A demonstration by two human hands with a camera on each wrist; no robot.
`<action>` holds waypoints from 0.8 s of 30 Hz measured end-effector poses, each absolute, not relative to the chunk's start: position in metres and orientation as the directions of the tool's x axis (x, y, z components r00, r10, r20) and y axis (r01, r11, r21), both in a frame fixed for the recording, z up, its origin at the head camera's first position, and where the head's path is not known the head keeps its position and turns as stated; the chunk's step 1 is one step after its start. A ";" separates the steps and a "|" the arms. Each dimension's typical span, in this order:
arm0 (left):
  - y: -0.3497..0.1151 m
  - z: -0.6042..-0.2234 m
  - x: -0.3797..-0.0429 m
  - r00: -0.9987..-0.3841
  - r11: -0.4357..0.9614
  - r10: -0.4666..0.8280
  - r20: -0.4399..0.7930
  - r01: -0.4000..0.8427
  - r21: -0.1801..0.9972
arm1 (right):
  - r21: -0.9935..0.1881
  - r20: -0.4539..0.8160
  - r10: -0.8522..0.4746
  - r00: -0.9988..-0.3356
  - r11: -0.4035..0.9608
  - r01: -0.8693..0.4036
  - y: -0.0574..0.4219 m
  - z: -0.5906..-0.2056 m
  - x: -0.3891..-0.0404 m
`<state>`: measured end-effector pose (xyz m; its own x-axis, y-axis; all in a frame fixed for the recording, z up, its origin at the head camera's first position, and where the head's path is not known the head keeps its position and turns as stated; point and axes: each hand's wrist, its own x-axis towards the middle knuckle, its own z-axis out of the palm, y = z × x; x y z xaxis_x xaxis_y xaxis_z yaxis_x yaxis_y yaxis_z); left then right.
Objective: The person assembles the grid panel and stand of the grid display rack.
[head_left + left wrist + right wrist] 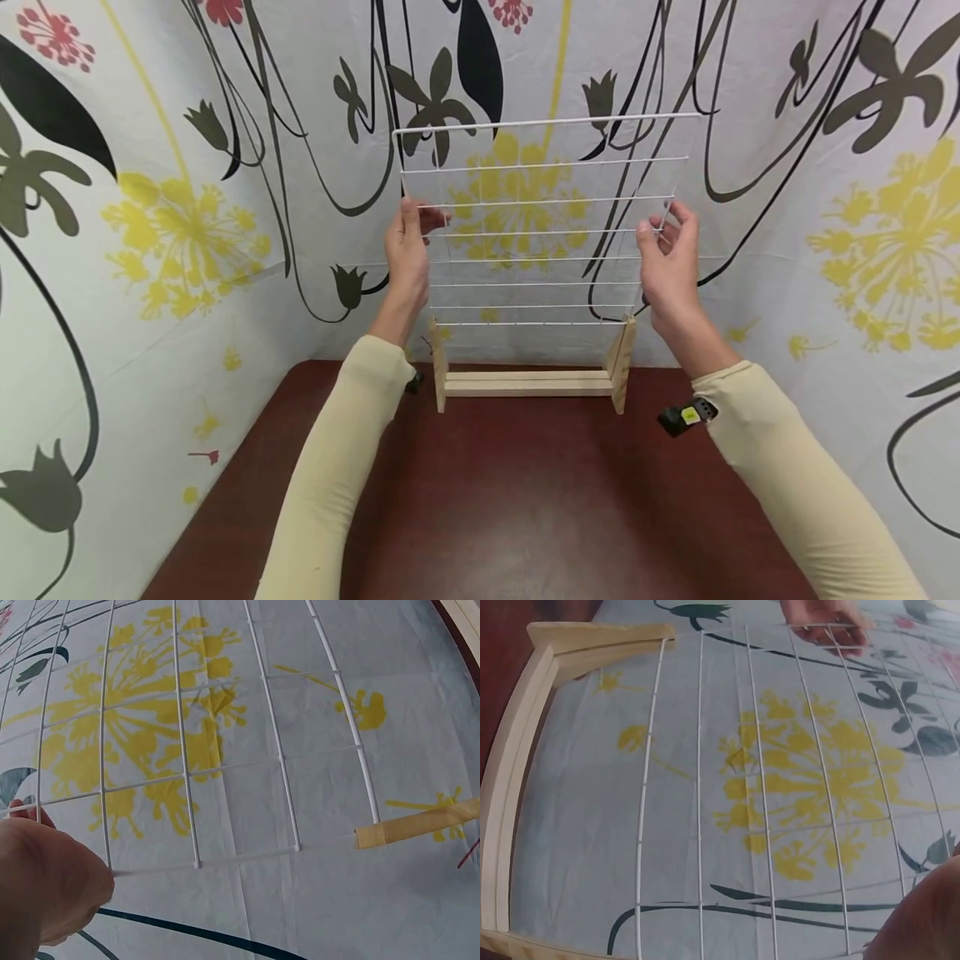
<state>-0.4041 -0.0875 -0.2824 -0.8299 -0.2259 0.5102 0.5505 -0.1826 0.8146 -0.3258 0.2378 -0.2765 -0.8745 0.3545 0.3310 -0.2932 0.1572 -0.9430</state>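
Over there the stand (528, 384) sits on the table (495, 500), near its far edge. The wire rack (547, 123) rises above it, its bottom wire between the tops of the stand's two sides. The left hand (408, 260) is at the rack's left edge, the right hand (672, 271) at its right. Cloth (315, 83) hangs behind and along both sides.

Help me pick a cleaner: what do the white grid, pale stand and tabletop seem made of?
White grid: probably coated or painted metal wire, given its thin, smooth bars.
Stand: wood, apparently unpainted, by its pale, matte faces.
Tabletop: perhaps wood or laminate; its red-brown surface has a soft sheen.
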 end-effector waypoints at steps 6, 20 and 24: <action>-0.089 -0.286 -0.408 -0.823 -0.173 -0.224 0.522 0.560 0.810 | -0.952 0.304 0.392 -0.868 0.083 -0.295 0.240 -0.279 -0.330; -0.085 -0.293 -0.416 -0.819 -0.133 -0.268 0.508 0.553 0.822 | -0.918 0.353 0.357 -0.865 -0.047 -0.393 0.239 -0.296 -0.337; -0.082 -0.297 -0.420 -0.825 -0.136 -0.278 0.492 0.541 0.830 | -0.925 0.337 0.351 -0.874 -0.049 -0.377 0.243 -0.302 -0.339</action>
<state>-0.4204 -0.0819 -0.2973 -0.8251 -0.2780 0.4918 0.5406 -0.1356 0.8303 -0.3391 0.2425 -0.3016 -0.8737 0.3507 0.3373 -0.3767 -0.0487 -0.9251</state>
